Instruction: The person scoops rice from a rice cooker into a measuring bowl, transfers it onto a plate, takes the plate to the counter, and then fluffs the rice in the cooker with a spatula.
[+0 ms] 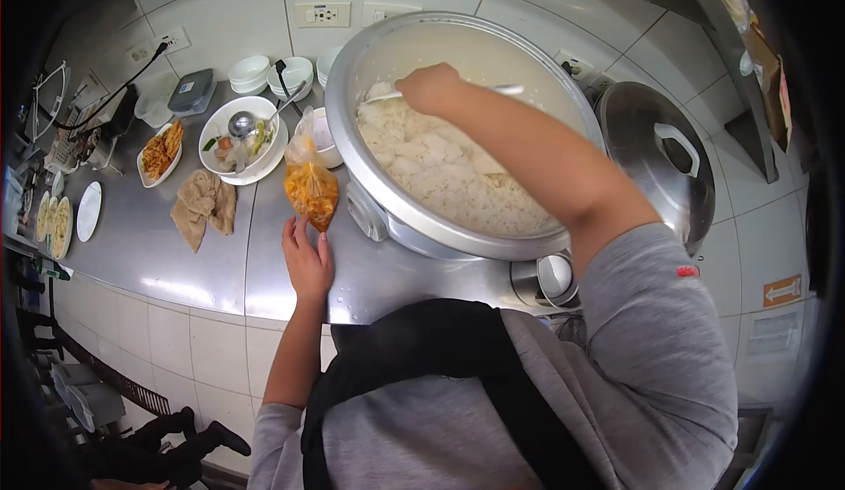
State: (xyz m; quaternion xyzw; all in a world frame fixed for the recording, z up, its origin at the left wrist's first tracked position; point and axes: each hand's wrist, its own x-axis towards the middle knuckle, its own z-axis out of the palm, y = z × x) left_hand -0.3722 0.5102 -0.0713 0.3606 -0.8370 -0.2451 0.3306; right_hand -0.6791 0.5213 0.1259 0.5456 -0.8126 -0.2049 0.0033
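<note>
My right hand (429, 89) is closed around a white rice paddle (508, 89) inside a large rice cooker (581, 182). The paddle's two ends show on either side of my fist, above the cooked white rice (440, 164). My left hand (308, 259) rests on the steel counter with its fingers spread. Its fingertips are at the lower end of a clear plastic bag of orange food (310, 192), perhaps touching it. The bag stands against the cooker's left side, in front of a white bowl (326, 138).
Left of the bag are a white bowl of scraps with a ladle (242, 125), a brown cloth (204, 206), a plate of orange food (161, 151) and stacked bowls (250, 72). A big metal lid (656, 155) leans at right. Another person's legs (189, 442) show lower left.
</note>
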